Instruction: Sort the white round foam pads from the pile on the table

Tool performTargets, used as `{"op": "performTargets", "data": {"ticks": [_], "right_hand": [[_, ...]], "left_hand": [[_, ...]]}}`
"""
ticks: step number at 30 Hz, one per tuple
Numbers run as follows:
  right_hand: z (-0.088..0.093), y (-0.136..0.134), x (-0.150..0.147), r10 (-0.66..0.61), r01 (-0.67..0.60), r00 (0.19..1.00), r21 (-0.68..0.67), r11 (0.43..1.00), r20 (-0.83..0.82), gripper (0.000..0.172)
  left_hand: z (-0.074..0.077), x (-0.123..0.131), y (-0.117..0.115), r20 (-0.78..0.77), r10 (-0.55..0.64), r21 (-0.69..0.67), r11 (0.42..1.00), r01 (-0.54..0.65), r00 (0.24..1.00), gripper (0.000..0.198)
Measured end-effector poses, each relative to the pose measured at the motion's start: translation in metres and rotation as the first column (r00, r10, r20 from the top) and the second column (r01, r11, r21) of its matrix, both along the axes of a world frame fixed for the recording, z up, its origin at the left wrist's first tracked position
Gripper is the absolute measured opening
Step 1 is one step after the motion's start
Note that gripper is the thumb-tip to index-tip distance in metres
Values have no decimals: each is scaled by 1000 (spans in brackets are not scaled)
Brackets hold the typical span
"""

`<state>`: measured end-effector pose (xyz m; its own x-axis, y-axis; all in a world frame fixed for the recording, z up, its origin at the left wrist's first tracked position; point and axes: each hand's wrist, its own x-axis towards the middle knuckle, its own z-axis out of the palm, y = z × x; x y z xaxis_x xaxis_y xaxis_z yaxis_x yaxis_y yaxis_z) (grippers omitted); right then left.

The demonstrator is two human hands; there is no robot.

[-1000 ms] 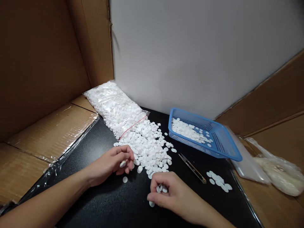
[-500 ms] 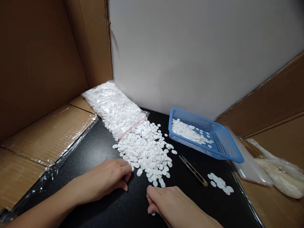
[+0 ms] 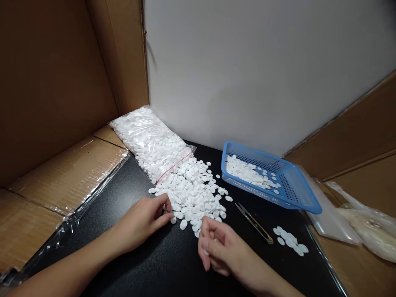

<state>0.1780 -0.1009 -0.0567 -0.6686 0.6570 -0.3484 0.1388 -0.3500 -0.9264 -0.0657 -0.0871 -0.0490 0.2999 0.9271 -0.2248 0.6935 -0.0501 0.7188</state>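
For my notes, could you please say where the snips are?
In the head view, the snips lie right of centre on the black table, between the large disc pile and small disc cluster.

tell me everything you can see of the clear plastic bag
The clear plastic bag looks thin, shiny and creased, and is packed with small white discs. It lies on its side, slanting from the corner by the pale wall down onto the black table. A red line crosses it near its open end, where loose discs spill out. Neither the left hand nor the right hand touches it.
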Motion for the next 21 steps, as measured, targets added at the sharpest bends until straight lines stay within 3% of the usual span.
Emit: {"op": "performTargets", "data": {"ticks": [2,6,9,11,14,16,21], "right_hand": [[-1,7,-3,-87,86,996,-45,995,-26,33],[5,16,-11,-113,72,982,256,964,149,17],[10,22,-19,-101,-68,945,490,869,310,16],[12,28,-25,-53,-247,892,582,775,449,13],[16,37,-33,30,-521,758,577,628,652,12],[19,42,-38,39,-612,687,549,569,725,12],[14,44,-38,3,-636,662,559,532,749,8]], "left_hand": [[-2,3,-2,-146,-35,26,999,39,989,14],[-3,7,-4,-250,-75,64,994,93,965,11],[-3,6,-4,-247,-108,55,991,125,963,12],[-3,5,-4,-226,-148,50,985,163,963,12],[-4,5,-5,-204,-200,62,974,217,958,8],[-3,5,-5,-199,-214,59,971,230,956,7],[2,2,-5,-106,-181,34,982,185,978,9]]}}
